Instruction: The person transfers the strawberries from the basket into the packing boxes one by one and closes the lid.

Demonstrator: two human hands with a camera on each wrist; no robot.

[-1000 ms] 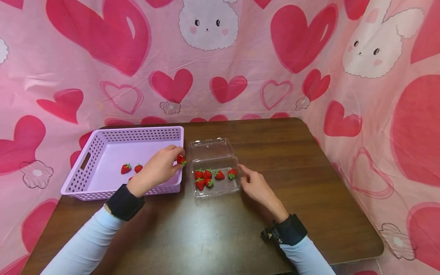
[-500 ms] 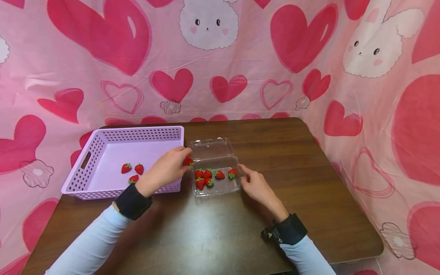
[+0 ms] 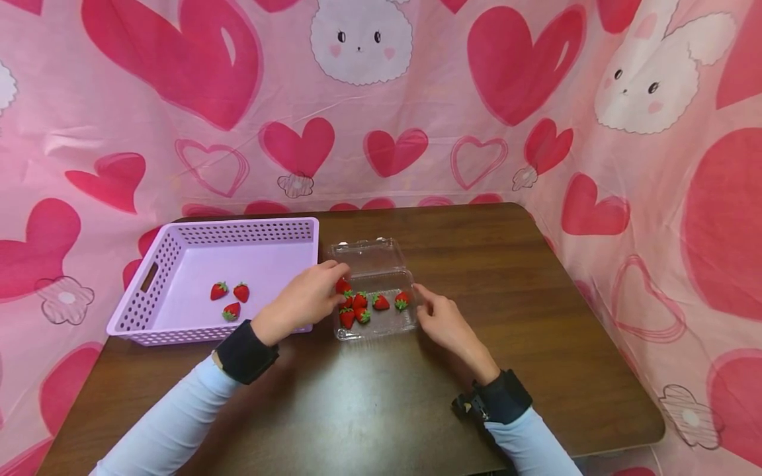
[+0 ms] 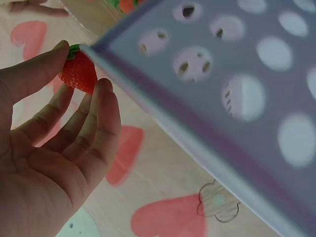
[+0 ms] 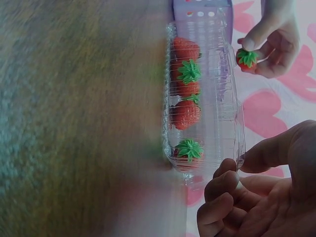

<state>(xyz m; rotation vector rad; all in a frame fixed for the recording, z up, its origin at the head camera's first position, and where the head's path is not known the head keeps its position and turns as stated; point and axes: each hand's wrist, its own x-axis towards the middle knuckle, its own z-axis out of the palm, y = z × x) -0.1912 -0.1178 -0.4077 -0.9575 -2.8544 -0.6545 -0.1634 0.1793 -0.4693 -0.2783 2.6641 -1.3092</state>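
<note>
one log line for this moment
left hand: pinches strawberry | right hand: pinches open clear container edge | inside: more strawberries | purple basket: three strawberries

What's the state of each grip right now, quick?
Left grip: closed, holding a strawberry between thumb and fingers.
Right grip: closed, pinching the rim of the clear plastic clamshell.

Head view: evenly bright; pale glare on table [image 3: 369,400]; soft shadow beside left sleeve [image 3: 175,423]. Left wrist view: dimmer, basket [image 4: 197,113] in shade. Right wrist view: table heavily blurred, glints on box [image 5: 215,121].
</note>
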